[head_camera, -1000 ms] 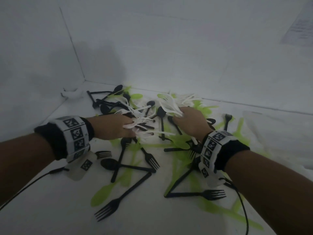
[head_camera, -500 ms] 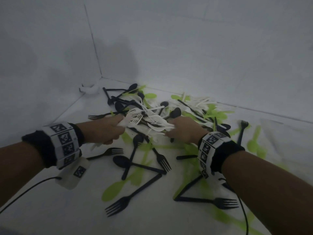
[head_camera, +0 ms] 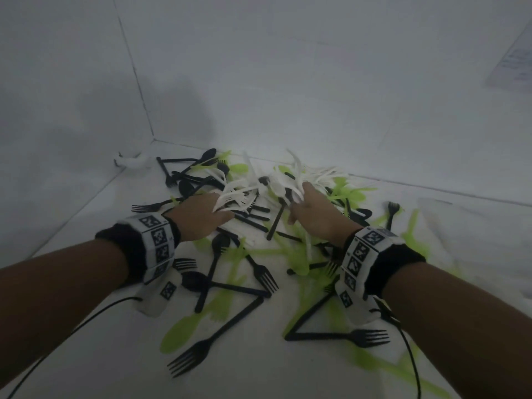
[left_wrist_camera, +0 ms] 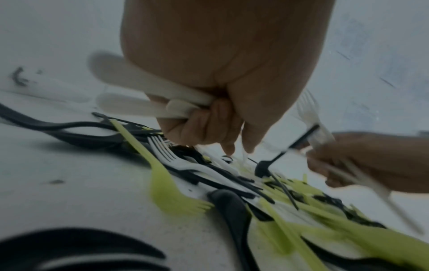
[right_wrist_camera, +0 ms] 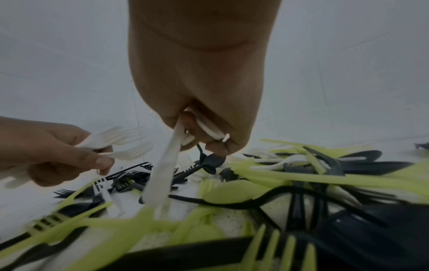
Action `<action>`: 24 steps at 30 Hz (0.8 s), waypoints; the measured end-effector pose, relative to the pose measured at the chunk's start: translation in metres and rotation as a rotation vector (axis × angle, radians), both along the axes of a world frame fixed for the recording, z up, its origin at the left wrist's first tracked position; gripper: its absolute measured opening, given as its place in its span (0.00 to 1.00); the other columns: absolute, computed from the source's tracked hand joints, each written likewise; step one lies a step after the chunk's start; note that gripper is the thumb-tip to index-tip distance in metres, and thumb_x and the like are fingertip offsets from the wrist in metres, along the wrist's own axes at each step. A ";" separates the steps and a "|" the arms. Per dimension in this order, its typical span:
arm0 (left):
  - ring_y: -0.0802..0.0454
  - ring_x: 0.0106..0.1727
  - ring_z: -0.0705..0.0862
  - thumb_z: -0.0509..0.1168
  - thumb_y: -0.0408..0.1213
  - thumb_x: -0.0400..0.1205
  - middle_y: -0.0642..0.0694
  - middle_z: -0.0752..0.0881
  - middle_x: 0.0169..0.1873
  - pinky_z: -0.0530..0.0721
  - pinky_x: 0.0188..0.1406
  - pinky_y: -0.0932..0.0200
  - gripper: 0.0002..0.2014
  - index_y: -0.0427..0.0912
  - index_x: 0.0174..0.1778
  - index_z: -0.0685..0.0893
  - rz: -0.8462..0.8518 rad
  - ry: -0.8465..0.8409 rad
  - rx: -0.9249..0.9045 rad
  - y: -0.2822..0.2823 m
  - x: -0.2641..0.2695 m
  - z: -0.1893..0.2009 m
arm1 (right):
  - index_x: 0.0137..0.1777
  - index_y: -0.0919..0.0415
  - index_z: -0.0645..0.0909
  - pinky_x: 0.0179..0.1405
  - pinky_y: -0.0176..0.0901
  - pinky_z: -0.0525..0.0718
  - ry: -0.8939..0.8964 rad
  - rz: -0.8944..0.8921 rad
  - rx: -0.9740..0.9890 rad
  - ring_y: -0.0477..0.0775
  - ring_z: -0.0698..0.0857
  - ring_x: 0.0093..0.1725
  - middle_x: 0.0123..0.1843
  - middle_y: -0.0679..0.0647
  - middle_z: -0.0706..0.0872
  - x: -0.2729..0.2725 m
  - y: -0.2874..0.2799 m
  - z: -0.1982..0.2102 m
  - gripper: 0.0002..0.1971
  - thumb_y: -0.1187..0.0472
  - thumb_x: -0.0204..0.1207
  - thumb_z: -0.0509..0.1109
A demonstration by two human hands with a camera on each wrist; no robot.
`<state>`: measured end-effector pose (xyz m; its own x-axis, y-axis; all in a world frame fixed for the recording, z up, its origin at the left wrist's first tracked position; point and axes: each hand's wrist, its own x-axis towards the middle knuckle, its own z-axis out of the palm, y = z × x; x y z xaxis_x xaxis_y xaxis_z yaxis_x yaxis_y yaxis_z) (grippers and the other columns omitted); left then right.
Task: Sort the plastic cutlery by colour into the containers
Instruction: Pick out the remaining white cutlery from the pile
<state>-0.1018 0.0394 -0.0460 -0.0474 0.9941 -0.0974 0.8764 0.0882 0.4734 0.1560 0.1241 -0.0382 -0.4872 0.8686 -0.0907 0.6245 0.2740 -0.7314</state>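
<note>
A heap of black, lime-green and white plastic cutlery [head_camera: 247,254] lies on a white surface. My left hand [head_camera: 201,217] grips a bunch of white forks [head_camera: 234,197] by their handles [left_wrist_camera: 144,102], just above the heap. My right hand [head_camera: 313,214] grips several white pieces [head_camera: 285,182], and one white handle [right_wrist_camera: 162,176] hangs down from its fist. A black spoon [left_wrist_camera: 264,167] is caught up in that bunch. The hands are close together over the middle of the heap.
White walls meet in a corner [head_camera: 152,136] behind the heap. A small white object [head_camera: 129,161] lies at the back left. Black forks [head_camera: 195,355] and green spoons [head_camera: 178,335] lie near me. Cables [head_camera: 86,321] trail from the wrist bands. No containers are in view.
Both hands have lifted a little and moved apart, each taking its own bunch of white cutlery. The view has shifted slightly.
</note>
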 end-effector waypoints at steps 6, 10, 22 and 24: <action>0.49 0.39 0.83 0.63 0.56 0.85 0.50 0.83 0.37 0.76 0.38 0.53 0.14 0.50 0.43 0.78 0.073 -0.109 0.087 0.021 0.012 -0.012 | 0.49 0.64 0.83 0.34 0.42 0.74 -0.003 -0.003 0.046 0.46 0.76 0.26 0.30 0.48 0.80 0.012 -0.008 0.008 0.10 0.57 0.84 0.67; 0.51 0.43 0.84 0.64 0.51 0.87 0.51 0.86 0.39 0.74 0.39 0.55 0.11 0.48 0.46 0.81 0.094 -0.179 0.182 0.026 0.015 -0.012 | 0.47 0.50 0.90 0.24 0.35 0.67 0.003 0.059 -0.124 0.45 0.68 0.22 0.24 0.43 0.71 0.023 -0.017 0.013 0.13 0.56 0.88 0.64; 0.55 0.23 0.72 0.68 0.65 0.81 0.48 0.82 0.29 0.68 0.21 0.61 0.29 0.37 0.49 0.87 0.285 -0.695 -0.232 0.010 0.047 0.001 | 0.60 0.44 0.93 0.31 0.43 0.67 0.284 0.062 -0.257 0.51 0.65 0.29 0.28 0.53 0.66 0.030 -0.026 0.003 0.18 0.58 0.88 0.60; 0.55 0.22 0.70 0.71 0.62 0.81 0.47 0.81 0.28 0.67 0.19 0.62 0.27 0.36 0.50 0.87 0.295 -0.751 -0.247 0.009 0.052 -0.004 | 0.62 0.54 0.92 0.31 0.41 0.69 0.244 0.062 -0.265 0.50 0.66 0.28 0.27 0.53 0.67 0.030 -0.028 0.004 0.16 0.54 0.86 0.63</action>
<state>-0.0498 0.0481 -0.0499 -0.1373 0.8974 -0.4193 0.2612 0.4411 0.8586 0.1861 0.0958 -0.0343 -0.5736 0.7984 -0.1831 0.4109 0.0871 -0.9075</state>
